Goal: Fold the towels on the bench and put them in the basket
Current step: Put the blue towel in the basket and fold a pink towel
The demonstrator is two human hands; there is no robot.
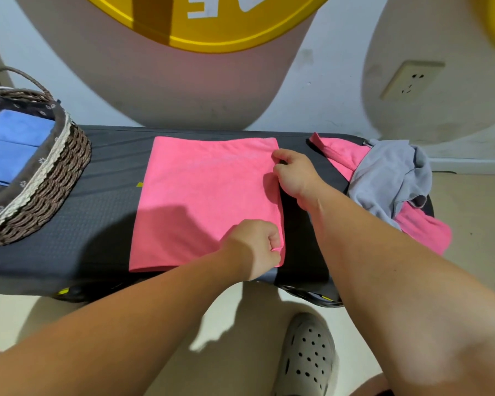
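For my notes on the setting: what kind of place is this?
Probably a plain indoor room, perhaps a home: a black bench by a painted wall, a wall socket, a woven basket on the bench.

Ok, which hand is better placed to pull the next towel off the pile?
Right, probably. The right hand pinches the far right edge of the pink towel, close beside the pile at the right end of the bench. The left hand holds the near corner, farther off.

A pink towel (206,201) lies flat in the middle of the black bench (69,238). At 3 o'clock from it, a gray towel (389,178) sits bunched on a crumpled pink towel (423,230). At 9 o'clock stands a woven basket (55,178) with two folded blue towels (9,158) inside.
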